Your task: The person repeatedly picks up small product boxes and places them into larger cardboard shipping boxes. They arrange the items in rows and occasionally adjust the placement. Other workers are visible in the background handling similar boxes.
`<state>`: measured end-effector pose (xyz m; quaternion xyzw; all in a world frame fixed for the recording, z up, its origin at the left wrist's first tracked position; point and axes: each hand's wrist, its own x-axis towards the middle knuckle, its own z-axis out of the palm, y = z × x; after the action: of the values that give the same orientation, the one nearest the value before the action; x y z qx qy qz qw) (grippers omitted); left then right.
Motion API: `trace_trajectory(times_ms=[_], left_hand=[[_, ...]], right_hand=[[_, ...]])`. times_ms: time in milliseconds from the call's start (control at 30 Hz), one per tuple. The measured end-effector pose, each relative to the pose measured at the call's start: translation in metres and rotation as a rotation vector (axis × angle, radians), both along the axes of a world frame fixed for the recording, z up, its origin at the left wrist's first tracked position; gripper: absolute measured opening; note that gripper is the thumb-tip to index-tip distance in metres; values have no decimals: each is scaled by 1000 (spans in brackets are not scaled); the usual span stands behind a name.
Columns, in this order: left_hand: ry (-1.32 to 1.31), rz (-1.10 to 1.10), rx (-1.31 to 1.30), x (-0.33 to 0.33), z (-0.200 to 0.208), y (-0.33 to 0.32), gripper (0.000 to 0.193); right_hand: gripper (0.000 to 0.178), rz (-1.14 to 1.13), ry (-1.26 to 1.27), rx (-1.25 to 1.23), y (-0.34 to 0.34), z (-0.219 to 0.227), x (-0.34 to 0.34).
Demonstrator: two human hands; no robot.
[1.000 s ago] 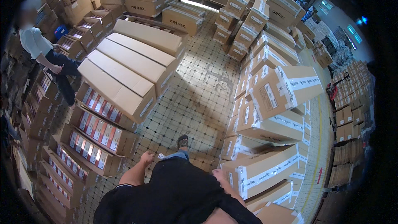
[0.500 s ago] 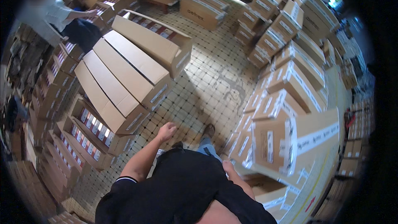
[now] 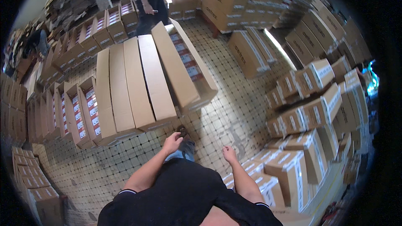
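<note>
My left hand point(image 3: 172, 143) hangs in front of my body, fingers loosely bent and a little apart, with nothing in it. It is nearest to the close ends of several long cardboard boxes point(image 3: 138, 88) with their flaps folded down, and touches none of them. Beside these, a long carton point(image 3: 200, 102) stands with its top flaps up; rows of red-and-white packs point(image 3: 188, 65) show inside. My right hand point(image 3: 229, 153) is held over the tiled floor with its fingers curled in, and no object shows in it. Taped cartons point(image 3: 285, 165) are stacked to its right.
Uncovered cartons point(image 3: 76, 115) of packs stand in rows on the left. A person point(image 3: 147, 6) stands beyond the long boxes, holding a small item. Two cartons point(image 3: 247, 54) rest on the tiled floor point(image 3: 213, 121) ahead, and tall stacks point(image 3: 226, 4) rise behind.
My view has swung to the right and the taped stack is farther from me. My right hand has come up into plain sight. The other person's arm now hangs lower.
</note>
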<state>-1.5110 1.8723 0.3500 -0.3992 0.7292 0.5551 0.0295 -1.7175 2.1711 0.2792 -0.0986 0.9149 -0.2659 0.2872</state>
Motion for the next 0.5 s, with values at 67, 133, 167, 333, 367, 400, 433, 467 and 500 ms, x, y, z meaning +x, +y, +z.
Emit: trace_trajectory(times_ms=[67,133,167,333,367,400,433,467,500], left_hand=[[43,90,-9,-41,4,-10,59],[-48,64,-150,-74,17,-22,90],[-81,111,-154,-91,21,-25,96],[-227,130,-330,-155,37,-47,114],[-244,140,-282,-162,37,-51,114],[-256,151,-241,-171,35,-58,114],[-248,155,-321,-177,32,-60,107],[-296,144,-339,-183,27,-64,105],[-337,145,-361,-189,22,-68,102]], right_hand=[[44,121,48,44,-38,20,-26],[58,254,35,97,-77,43,-52],[62,318,75,117,-92,55,-59],[77,556,202,118,-172,111,-119],[80,590,212,137,-187,119,-131],[82,657,245,161,-204,124,-141],[83,716,295,162,-219,126,-151],[84,768,356,153,-233,127,-161],[81,812,445,106,-245,126,-168]])
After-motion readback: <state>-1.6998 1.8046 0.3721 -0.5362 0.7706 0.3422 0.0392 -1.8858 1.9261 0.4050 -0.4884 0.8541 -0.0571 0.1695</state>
